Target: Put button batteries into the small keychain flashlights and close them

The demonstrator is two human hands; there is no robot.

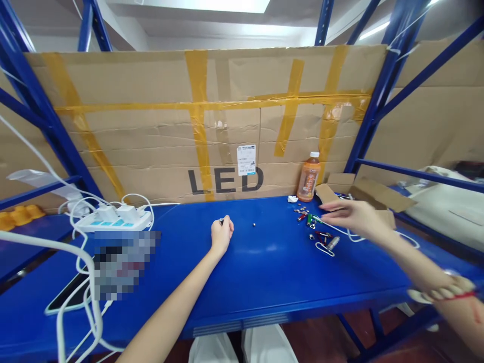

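My left hand rests on the blue table top near its middle, closed in a fist around a small dark metal piece that pokes out at the top. My right hand is stretched out flat, fingers extended, hovering over a cluster of small parts on the right of the table: tiny red, green and metal pieces and a white cord loop. It looks slightly blurred and holds nothing that I can see. A tiny metal bead lies alone between the two hands.
An orange drink bottle stands at the back by the taped cardboard wall marked LED. An open cardboard box sits at the right. A white power strip with cables and a phone lie at the left.
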